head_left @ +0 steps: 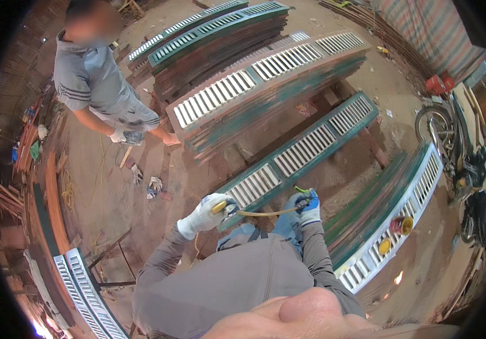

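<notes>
Hanging beside the near end of the louvered panel point(305, 151), the yellowish hose point(268, 213) looks light and bendy, likely easiest held at its ends; the left hand point(202, 216) grasps a yellow-handled tool point(219, 207), the right hand point(309, 208) a dark fitting point(303, 204).

No lettering, number or sign is legible. Relative to the central green slatted panel point(305, 152): on the red can point(395, 227), to its right, any print is too small to read; likewise on the motorbike point(471, 174), farther right. The co-worker's grey shirt point(93, 76), to its upper left, shows dark sleeve stripes only.
</notes>
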`<state>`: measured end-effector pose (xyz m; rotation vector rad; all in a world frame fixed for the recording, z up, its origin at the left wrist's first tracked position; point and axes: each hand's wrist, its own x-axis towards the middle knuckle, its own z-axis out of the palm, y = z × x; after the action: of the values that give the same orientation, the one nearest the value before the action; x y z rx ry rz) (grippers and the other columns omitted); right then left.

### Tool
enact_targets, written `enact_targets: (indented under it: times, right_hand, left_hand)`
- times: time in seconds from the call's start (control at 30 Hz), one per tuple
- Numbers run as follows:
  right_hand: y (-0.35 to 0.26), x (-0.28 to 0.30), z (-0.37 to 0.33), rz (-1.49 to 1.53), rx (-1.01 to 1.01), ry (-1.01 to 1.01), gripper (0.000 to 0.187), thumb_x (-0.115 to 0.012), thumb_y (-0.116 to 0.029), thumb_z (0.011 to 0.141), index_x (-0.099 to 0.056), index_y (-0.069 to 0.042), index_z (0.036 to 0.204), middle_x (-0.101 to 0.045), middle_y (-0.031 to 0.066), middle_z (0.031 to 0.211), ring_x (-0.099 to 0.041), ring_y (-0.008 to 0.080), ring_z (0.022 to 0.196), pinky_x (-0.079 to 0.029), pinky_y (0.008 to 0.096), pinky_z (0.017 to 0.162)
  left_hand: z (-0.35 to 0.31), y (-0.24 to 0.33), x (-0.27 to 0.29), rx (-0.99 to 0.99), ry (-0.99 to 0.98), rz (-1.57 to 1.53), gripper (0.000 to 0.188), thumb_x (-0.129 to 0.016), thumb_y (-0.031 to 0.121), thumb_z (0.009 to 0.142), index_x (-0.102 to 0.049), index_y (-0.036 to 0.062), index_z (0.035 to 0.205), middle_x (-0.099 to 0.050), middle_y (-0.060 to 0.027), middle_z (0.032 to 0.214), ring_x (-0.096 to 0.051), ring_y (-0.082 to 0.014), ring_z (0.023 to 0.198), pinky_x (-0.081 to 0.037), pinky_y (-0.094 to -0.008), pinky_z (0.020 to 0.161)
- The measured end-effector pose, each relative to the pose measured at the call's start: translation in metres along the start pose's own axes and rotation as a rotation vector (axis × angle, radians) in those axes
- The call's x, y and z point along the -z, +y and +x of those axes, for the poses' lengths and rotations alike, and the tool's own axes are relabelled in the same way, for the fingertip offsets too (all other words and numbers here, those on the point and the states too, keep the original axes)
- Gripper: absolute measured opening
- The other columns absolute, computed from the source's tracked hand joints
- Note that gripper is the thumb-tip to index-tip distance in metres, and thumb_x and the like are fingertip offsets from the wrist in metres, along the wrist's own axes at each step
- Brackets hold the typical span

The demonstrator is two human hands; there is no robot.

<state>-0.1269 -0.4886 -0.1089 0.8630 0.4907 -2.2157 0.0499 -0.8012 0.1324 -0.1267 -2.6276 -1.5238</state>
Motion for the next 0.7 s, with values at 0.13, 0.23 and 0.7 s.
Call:
enact_targets:
  times: [0.13,0.23,0.7]
  right_hand:
    - [-0.071,-0.045,0.053,-0.219,0.136,0.162,0.016,-0.061,-0.023,0.090,-0.053,-0.013,0.082,-0.054,0.0028,0.066,-0.053,0.0187,0.053,-0.047,0.0297,0.047]
    - [-0.131,-0.106,0.098,-0.490,0.453,0.040,0.015,-0.063,-0.025,0.091,-0.054,-0.014,0.097,-0.054,0.0011,0.075,-0.054,0.0180,0.059,-0.048,0.0307,0.052]
    - [-0.410,-0.441,0.299,-1.355,0.793,-0.174,0.038,-0.058,-0.010,0.089,-0.041,-0.008,0.123,-0.058,0.0083,0.082,-0.060,0.0181,0.056,-0.051,0.0335,0.045]
  left_hand:
    - [0.026,-0.008,-0.013,0.024,0.173,0.203,0.011,-0.063,0.000,0.083,-0.062,0.0027,0.093,-0.064,-0.0130,0.082,-0.064,-0.0317,0.077,-0.051,-0.0389,0.071]
    - [0.063,-0.020,-0.053,0.202,0.116,0.256,0.014,-0.062,0.008,0.084,-0.064,0.0046,0.098,-0.065,-0.0156,0.084,-0.064,-0.0329,0.080,-0.051,-0.0383,0.074]
    - [0.259,-0.029,-0.099,0.760,0.368,-0.212,0.035,-0.054,0.033,0.097,-0.065,0.0031,0.112,-0.069,-0.0081,0.105,-0.062,-0.0181,0.099,-0.047,-0.0318,0.089]
